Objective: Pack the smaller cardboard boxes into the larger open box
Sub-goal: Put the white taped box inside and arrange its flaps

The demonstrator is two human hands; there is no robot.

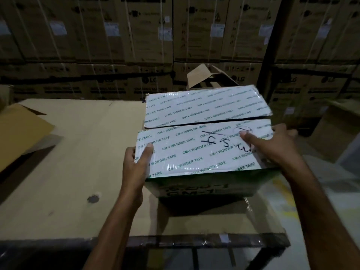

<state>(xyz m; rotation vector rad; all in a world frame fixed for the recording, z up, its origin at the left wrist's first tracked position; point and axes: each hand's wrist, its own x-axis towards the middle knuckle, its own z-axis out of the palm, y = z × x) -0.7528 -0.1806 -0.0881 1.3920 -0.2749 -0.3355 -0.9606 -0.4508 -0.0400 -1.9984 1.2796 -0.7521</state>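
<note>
A box with a white top printed "CM-1 WONDER TAPE" and black handwriting is held between both hands above a cardboard-covered table. My left hand grips its left side, thumb on top. My right hand grips its right side, thumb across the top near a circled mark. The box's two top flaps lie closed with a gap between them. Behind it, brown flaps of an open cardboard box stick up; its inside is hidden.
A yellowish cardboard flap juts in at the left edge. Stacked, strapped cartons form a wall behind the table. The table's dark front edge is near me. Another brown carton stands at the right.
</note>
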